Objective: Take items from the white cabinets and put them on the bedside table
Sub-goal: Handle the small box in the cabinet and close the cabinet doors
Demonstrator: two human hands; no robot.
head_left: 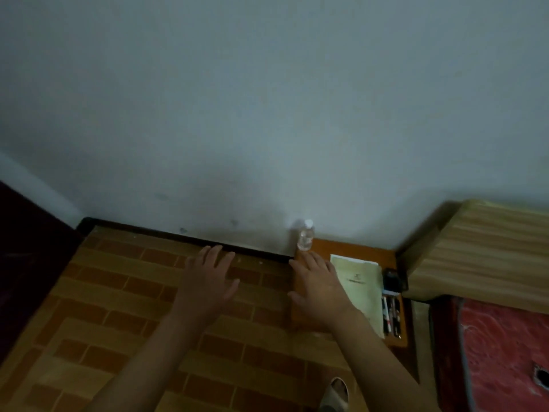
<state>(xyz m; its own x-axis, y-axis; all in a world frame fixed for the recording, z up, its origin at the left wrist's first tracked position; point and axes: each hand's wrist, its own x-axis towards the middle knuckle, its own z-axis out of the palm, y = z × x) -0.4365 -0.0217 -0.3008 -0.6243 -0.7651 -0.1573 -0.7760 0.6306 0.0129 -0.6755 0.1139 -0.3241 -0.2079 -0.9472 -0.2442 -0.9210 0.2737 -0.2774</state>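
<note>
We look down at our two bare arms reaching forward over a floor (124,307) of orange-brown brick-pattern tiles that runs up to a pale wall (267,99) with a dark skirting strip along its foot.

Our left hand (208,281) is stretched out above the tiles, palm down, fingers straight and slightly spread, holding nothing. Our right hand (316,285) is likewise flat and released, fingers extended, hovering over the left part of the bedside table (356,248); we cannot tell whether it touches the wood.

The bedside table is a small orange-brown wooden top standing against the wall, beside the bed. On its far left corner, just beyond our right fingertips, a clear plastic water bottle (306,235) with a white cap stands upright. To the right of our hand lies a pale greenish paper document (359,288), flat on the table. Along the table's right edge lie a few pens (391,318), side by side, and behind them sits a small dark object (391,280) we cannot identify.

Further right rises the striped wooden headboard (481,251), with a red patterned bedcover (502,352) below it. Near the bottom edge, a light slipper (335,395) shows on the floor. A dark panel (26,257) fills the left edge.
</note>
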